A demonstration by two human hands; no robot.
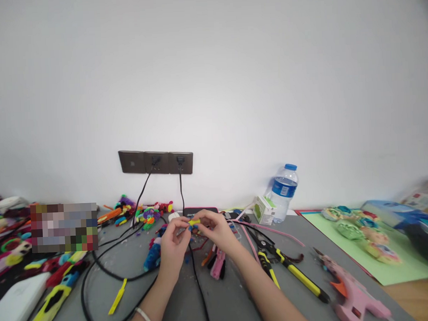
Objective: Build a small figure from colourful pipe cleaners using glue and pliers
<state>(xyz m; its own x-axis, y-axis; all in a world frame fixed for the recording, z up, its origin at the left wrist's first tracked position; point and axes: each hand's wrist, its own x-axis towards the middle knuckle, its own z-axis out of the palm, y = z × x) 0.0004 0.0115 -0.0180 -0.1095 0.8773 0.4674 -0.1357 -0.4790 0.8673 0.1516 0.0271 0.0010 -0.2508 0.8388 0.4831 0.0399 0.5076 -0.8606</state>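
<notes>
My left hand (173,245) and my right hand (217,229) meet above the grey table (227,297), both pinching a small yellow pipe-cleaner piece (194,222) with blue fuzz beneath it. The fingers of both hands are closed on it. A silver bracelet (146,318) circles my left wrist. Below the hands lie a blue fuzzy piece (152,258) and a pink fuzzy piece (218,264).
Yellow-handled pliers (289,268) and a pink glue gun (350,291) lie to the right. A water bottle (283,191) and a small green box (264,209) stand near the wall. Black cables (109,274) loop from wall sockets (156,162). Colourful fuzzy crafts (145,213) sit behind, a green mat (388,261) on the right.
</notes>
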